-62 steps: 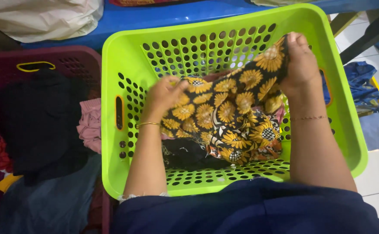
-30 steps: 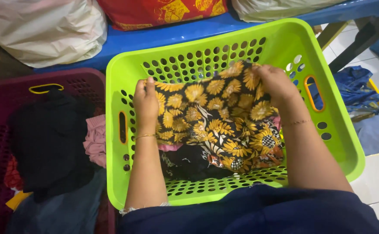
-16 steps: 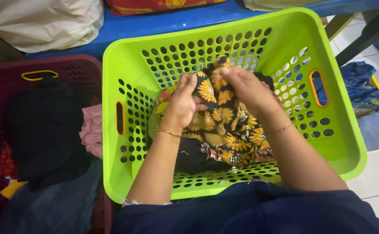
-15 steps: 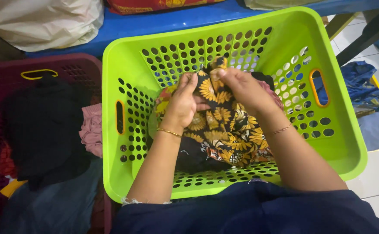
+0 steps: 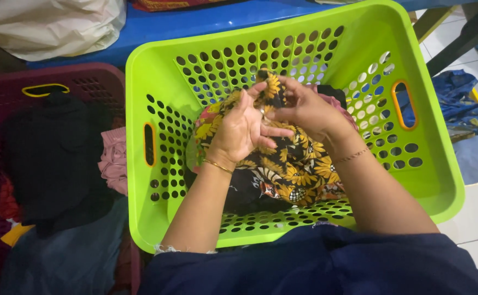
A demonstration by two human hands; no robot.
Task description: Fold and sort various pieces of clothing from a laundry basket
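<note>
A black cloth with yellow sunflowers (image 5: 296,164) lies bunched inside a lime-green perforated basket (image 5: 157,76). Both of my hands meet over its top fold near the basket's back wall. My left hand (image 5: 242,130) presses the cloth with its fingers spread across the fabric. My right hand (image 5: 304,109) pinches the top edge of the same cloth. Beneath it in the basket lie a dark garment (image 5: 244,191) and a bit of pink fabric (image 5: 337,104).
A maroon basket (image 5: 94,76) at the left holds dark, pink and grey clothes. Behind are a blue bench (image 5: 206,22) and a white bag (image 5: 47,24). Blue clothes (image 5: 457,109) lie in a yellow-edged container at the right on a tiled floor.
The cloth was spread wide between my hands, then gathered: both hands came together at the middle of the basket. Since half a second ago my left hand's fingers have spread over the fabric.
</note>
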